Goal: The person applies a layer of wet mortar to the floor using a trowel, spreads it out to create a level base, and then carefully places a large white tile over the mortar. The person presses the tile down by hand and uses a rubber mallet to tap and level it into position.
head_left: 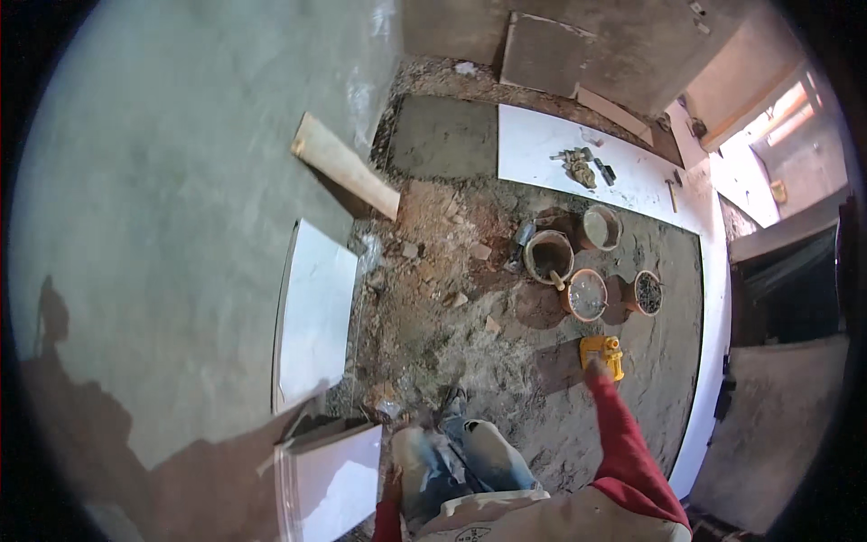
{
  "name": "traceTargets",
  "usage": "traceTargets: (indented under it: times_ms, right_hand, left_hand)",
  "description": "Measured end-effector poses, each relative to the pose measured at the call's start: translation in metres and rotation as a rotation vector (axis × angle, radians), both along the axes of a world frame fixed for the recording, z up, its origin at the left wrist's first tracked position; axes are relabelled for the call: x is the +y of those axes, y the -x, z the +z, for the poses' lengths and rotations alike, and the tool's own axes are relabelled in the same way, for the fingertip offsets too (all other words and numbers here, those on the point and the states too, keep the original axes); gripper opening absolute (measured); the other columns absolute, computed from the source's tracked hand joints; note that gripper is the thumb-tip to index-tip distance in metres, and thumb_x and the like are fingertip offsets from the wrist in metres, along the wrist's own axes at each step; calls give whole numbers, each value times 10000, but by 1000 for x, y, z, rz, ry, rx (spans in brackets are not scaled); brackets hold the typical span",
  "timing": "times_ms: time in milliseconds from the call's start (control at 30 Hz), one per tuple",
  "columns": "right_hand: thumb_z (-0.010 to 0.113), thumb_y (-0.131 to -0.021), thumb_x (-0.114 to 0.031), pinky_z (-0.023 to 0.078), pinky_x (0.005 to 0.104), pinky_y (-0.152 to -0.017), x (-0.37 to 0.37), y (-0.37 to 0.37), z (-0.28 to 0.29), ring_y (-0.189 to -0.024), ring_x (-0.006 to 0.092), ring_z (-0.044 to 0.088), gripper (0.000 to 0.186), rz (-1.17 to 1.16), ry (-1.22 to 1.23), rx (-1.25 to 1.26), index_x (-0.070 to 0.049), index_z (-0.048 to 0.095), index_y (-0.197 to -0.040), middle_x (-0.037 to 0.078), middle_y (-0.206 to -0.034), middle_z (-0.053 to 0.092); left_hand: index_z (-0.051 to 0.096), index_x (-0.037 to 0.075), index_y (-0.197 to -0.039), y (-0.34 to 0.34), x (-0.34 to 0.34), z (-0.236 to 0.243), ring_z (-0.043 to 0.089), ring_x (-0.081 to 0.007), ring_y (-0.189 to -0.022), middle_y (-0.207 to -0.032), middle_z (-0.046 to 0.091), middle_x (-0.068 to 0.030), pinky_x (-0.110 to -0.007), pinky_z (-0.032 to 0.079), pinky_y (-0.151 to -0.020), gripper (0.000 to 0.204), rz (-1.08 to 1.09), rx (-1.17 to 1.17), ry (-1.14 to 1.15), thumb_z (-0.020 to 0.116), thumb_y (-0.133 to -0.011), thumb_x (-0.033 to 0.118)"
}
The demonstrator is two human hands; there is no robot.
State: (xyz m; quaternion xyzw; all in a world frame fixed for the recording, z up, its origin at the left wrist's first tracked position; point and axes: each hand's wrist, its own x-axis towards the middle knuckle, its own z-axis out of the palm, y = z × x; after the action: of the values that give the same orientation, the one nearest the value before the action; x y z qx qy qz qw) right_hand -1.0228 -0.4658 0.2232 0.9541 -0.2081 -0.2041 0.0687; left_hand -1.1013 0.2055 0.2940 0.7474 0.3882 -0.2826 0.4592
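Note:
My right hand [597,367] grips a yellow plastic object [610,350], which looks like a container, over the rough cement floor [668,379]. My left hand [392,481] hangs by my thigh near the lower edge, beside white tiles [330,483] stacked against the left wall; its fingers are too dim to make out. Beyond the yellow object stand several buckets of mixture or rubble, among them an orange one [587,310] and a grey one [551,248].
A long white slab [528,135] bears tools and a hammer [672,194]. A board [343,167] and another white tile [312,316] lean on the left wall. Rubble [424,226] covers part of the floor. A bright doorway [759,181] opens at the upper right.

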Motion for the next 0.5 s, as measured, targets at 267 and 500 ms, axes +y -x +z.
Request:
traceTargets:
  times_ms: [267,500]
  right_hand:
    - [595,-829,-392,503,431,-702,17,-16,27,-821,341,637,363,-599,-606,-484,-35,654,-858,180,-852,655]
    - [608,-824,-307,485,402,-816,176,11,47,-986,277,587,463,-767,-634,-86,-47,584,-1208,148,-1196,602]
  left_hand:
    - [497,14,-1233,-192,-16,-7,548,-387,-1080,-1207,530,-235,-460,430,-904,596,-223,-37,1,491,-901,509]
    - [530,19,-1188,-345,-10,-58,594,-368,-1026,-1137,604,-201,-465,465,-852,579,-388,39,-100,472,-903,520]
